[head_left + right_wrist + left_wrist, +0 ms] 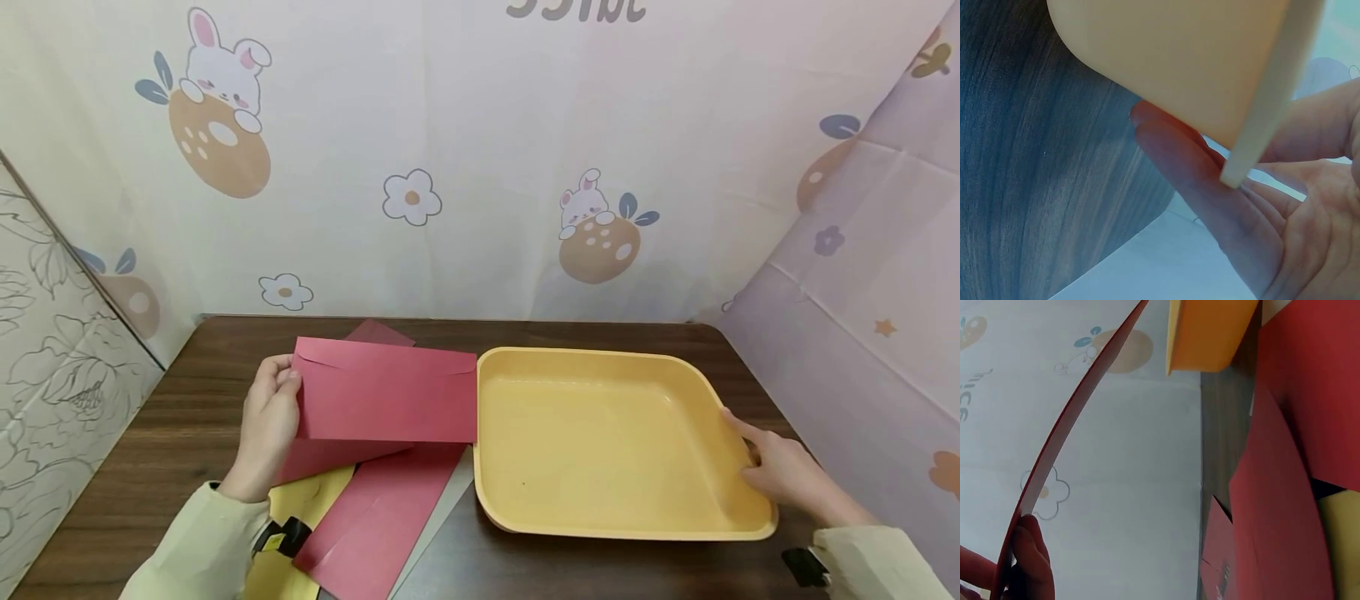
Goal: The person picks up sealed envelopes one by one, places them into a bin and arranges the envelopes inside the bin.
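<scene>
A red envelope [386, 396] is pinched at its left end by my left hand [268, 417], thumb on the near face and fingers behind. It is raised above the other envelopes, and its right end meets the left rim of a yellow tray [592, 450] in the head view. My right hand [783, 471] grips the tray's right side. In the right wrist view, fingers [1191, 169] lie under the tray wall and the thumb is on the rim's other side. The tray bears no contents.
Beneath the raised envelope lie more red envelopes [382, 517], a yellow envelope [281, 575] and a grey-green sheet [435, 517], overlapping on the dark wooden table [135, 483]. A printed curtain [480, 167] hangs behind the table's far edge, and another side of it on the right.
</scene>
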The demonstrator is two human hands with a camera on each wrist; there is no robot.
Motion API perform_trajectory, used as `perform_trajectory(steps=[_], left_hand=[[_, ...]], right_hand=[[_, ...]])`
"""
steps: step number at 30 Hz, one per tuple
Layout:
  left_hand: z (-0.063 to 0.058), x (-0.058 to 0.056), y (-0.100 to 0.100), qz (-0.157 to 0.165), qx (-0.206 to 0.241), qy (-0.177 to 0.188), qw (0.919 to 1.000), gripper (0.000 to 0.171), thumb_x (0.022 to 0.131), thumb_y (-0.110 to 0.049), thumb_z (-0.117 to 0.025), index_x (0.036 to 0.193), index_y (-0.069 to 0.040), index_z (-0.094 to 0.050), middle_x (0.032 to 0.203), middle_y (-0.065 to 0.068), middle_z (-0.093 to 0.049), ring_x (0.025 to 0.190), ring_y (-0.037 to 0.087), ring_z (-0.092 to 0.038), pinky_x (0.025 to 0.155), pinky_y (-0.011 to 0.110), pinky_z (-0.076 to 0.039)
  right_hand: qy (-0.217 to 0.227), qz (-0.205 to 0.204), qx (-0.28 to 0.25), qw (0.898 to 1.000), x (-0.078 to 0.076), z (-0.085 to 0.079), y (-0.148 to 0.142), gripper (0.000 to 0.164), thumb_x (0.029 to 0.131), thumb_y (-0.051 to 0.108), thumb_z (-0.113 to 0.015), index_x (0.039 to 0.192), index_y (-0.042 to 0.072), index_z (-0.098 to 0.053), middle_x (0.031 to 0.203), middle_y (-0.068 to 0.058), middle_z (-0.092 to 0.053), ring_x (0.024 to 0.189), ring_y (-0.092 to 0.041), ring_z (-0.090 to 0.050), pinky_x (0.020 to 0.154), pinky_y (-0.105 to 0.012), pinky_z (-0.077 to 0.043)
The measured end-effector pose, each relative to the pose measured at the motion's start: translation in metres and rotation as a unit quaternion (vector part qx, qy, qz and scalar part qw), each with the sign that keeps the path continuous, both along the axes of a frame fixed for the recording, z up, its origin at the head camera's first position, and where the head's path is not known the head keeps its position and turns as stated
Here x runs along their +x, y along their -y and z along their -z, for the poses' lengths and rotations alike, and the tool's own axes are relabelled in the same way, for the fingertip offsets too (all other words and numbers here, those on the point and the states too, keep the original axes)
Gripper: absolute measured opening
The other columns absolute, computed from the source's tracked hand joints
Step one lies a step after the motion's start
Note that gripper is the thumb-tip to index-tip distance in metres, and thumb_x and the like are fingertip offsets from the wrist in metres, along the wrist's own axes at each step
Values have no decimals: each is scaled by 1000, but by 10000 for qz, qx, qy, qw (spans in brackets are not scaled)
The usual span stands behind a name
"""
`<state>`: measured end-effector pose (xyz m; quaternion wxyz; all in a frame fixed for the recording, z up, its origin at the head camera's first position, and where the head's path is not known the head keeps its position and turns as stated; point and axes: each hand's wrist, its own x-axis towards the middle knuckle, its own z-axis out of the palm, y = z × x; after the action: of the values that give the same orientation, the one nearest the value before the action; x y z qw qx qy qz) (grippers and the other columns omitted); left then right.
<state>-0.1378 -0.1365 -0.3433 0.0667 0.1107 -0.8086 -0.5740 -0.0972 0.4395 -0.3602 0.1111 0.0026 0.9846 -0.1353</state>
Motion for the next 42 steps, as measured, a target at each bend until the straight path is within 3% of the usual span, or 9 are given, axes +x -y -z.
perform_trajectory(steps=[7,13,23,30,37,42], left_hand=[[-2,-5,-13,269,22,19,9996,34,103,-16,-30,131,0,-40,128,22,-55,79,-3,-48,75,26,-39],[0,-8,-25,709,367,-47,9968,31,102,-11,-31,129,3,-39,124,26,-56,74,-1,-52,70,25,-43],[-4,-3,-44,1275,515,193,9903,27,101,-6,-34,125,4,-40,122,27,-56,80,5,-55,73,27,-45],[-4,-1,-55,1731,1210,592,9756,29,101,-7,-36,128,3,-38,112,20,-59,77,11,-56,71,27,-49],[2,0,-65,2231,1316,612,9639,32,98,-6,-43,129,3,-38,106,18,-62,74,13,-60,69,30,-52],[4,-1,-80,2391,1460,770,9569,34,97,-7,-46,129,2,-39,112,21,-60,76,14,-61,70,31,-54]], right_hand=[[-44,-6,1,10000,1,1,0,78,74,0,-54,145,-8,-25,57,-1,-44,45,-9,-31,46,-25,-31],[-53,6,25,10000,2,2,-1,77,74,1,-55,145,-8,-26,57,0,-43,45,-9,-31,46,-25,-31],[-83,21,60,9999,4,0,-2,78,73,1,-55,145,-8,-26,57,0,-42,46,-10,-31,46,-25,-30],[-60,41,51,10000,3,-1,-2,78,73,1,-55,145,-8,-26,57,0,-43,45,-10,-32,46,-25,-31],[-46,13,-24,10000,1,-2,0,78,73,0,-55,145,-8,-25,60,-1,-47,46,-11,-34,46,-25,-32],[-93,-12,3,10000,1,0,0,78,73,1,-55,145,-8,-27,55,1,-39,45,-10,-30,46,-25,-31]])
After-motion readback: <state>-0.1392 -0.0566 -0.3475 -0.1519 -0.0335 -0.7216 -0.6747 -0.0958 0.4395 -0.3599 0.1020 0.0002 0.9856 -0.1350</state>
